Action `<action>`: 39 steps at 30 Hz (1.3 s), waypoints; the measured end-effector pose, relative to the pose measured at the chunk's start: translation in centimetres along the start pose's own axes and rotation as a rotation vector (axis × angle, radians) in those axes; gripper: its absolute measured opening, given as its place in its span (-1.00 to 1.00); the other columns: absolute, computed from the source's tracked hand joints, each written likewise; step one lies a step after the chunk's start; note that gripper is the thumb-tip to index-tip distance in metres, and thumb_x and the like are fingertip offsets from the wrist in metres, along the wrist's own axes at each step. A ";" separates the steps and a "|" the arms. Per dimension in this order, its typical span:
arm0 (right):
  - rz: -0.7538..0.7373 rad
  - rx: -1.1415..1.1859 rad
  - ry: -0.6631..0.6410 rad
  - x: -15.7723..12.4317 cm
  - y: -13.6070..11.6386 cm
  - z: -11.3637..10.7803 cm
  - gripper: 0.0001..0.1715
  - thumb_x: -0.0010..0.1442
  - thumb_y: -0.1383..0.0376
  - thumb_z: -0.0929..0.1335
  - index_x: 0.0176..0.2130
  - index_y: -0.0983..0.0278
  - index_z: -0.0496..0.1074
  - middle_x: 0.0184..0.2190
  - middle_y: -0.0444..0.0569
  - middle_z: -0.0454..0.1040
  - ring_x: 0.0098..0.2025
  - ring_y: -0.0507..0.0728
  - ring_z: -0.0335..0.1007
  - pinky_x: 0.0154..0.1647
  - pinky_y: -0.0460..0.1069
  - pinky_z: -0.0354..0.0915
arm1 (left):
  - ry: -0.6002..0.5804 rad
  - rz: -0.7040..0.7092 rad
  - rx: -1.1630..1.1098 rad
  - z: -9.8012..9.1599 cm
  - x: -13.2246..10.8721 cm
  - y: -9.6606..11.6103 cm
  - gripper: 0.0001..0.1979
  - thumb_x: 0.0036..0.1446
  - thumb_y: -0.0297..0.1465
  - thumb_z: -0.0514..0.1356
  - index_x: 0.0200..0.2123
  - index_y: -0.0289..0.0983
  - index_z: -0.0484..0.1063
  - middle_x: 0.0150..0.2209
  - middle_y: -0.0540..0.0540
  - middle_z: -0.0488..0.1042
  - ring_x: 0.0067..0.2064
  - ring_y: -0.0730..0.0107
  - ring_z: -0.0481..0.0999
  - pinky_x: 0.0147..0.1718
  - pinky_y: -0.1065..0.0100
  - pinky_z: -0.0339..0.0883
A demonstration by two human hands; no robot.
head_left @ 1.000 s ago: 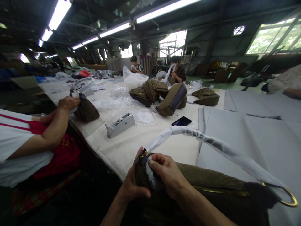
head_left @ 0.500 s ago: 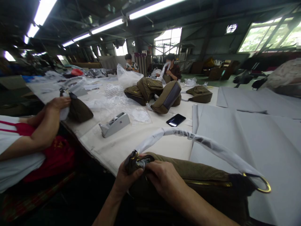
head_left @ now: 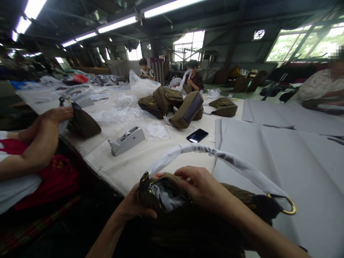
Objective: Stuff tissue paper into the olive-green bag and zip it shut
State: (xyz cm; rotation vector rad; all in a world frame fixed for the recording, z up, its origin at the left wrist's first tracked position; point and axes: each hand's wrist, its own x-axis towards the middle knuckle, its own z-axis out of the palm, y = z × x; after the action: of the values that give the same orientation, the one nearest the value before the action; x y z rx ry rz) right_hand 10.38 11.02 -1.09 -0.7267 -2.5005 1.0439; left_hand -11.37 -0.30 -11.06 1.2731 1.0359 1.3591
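An olive-brown handbag (head_left: 236,191) lies at the table's near edge, its gold zipper parted at the left end. Crumpled greyish stuffing (head_left: 168,197) shows inside the opening. The bag's strap (head_left: 199,148), wrapped in white film, arches above it to a gold ring (head_left: 290,208) at the right. My left hand (head_left: 137,204) is closed around the bag's left end, thumb on the front side. My right hand (head_left: 197,182) grips the far rim of the opening, with some fingertips hidden behind the fabric.
A grey tape dispenser (head_left: 127,140) and a phone (head_left: 197,135) lie beyond the bag. Several olive bags (head_left: 166,102) are piled behind them, near clear plastic (head_left: 129,118). At left, a co-worker's hands (head_left: 60,114) hold another bag. Grey sheets (head_left: 290,157) cover the right side.
The zipper end has been opened wider, showing more stuffing. My right hand has moved from the zipper's left end to the far rim. The view has shifted slightly right.
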 end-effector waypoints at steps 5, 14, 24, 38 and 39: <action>0.028 -0.477 -0.294 -2.1 0.4 0.3 -0.79 0.08 0.28 0.38 -0.23 0.30 0.44 -0.26 0.04 0.46 -0.19 0.21 0.33 -0.27 -0.01 0.18 | 0.103 0.199 0.159 0.3 0.0 -0.9 -0.52 -0.16 -0.45 0.38 -0.08 -0.28 0.44 0.00 -0.27 0.43 0.15 -0.07 0.29 0.13 -0.12 0.12; 0.059 -0.327 -0.232 -3.2 1.2 -0.4 -0.88 0.19 0.33 0.27 -0.39 0.28 0.34 -0.43 -0.10 0.41 -0.39 0.04 0.30 -0.37 -0.08 0.10 | 0.611 0.704 0.818 4.5 -3.8 1.7 -0.44 -0.08 -0.37 0.37 0.00 -0.09 0.26 -0.11 -0.02 0.35 -0.08 0.34 0.36 -0.03 0.37 0.30; 0.169 -0.076 -0.035 -4.2 0.9 0.3 -0.86 0.03 0.47 0.27 -0.42 0.30 0.40 -0.47 -0.13 0.43 -0.39 0.03 0.32 -0.35 -0.09 0.15 | -0.287 0.572 1.572 5.4 1.4 4.2 -0.71 -0.12 -0.29 0.38 -0.46 -0.31 0.34 -0.52 -0.01 0.38 -0.40 0.28 0.39 -0.15 0.11 0.26; 0.319 0.217 0.040 -3.7 1.4 1.0 -0.80 0.00 0.44 0.29 -0.37 0.30 0.49 -0.45 -0.13 0.50 -0.38 0.06 0.38 -0.33 -0.08 0.21 | -0.458 0.290 1.524 5.8 4.5 6.1 -0.70 -0.05 -0.36 0.33 -0.20 -0.18 0.41 -0.03 -0.05 0.43 0.07 -0.08 0.26 -0.04 -0.09 0.06; 0.310 0.216 0.047 -3.6 1.3 1.2 -0.79 -0.01 0.44 0.29 -0.37 0.30 0.50 -0.45 -0.14 0.51 -0.38 0.06 0.38 -0.32 -0.08 0.21 | -0.438 0.332 1.493 5.8 4.3 5.7 -0.68 -0.03 -0.36 0.32 -0.17 -0.20 0.38 -0.02 -0.06 0.43 0.08 -0.05 0.27 0.00 -0.09 0.02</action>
State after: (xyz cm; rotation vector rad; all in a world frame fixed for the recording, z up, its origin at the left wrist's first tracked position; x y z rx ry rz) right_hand 13.17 9.11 -3.24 -1.0787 -2.2346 1.3592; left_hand -6.03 2.83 -4.19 2.7323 1.5771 0.2369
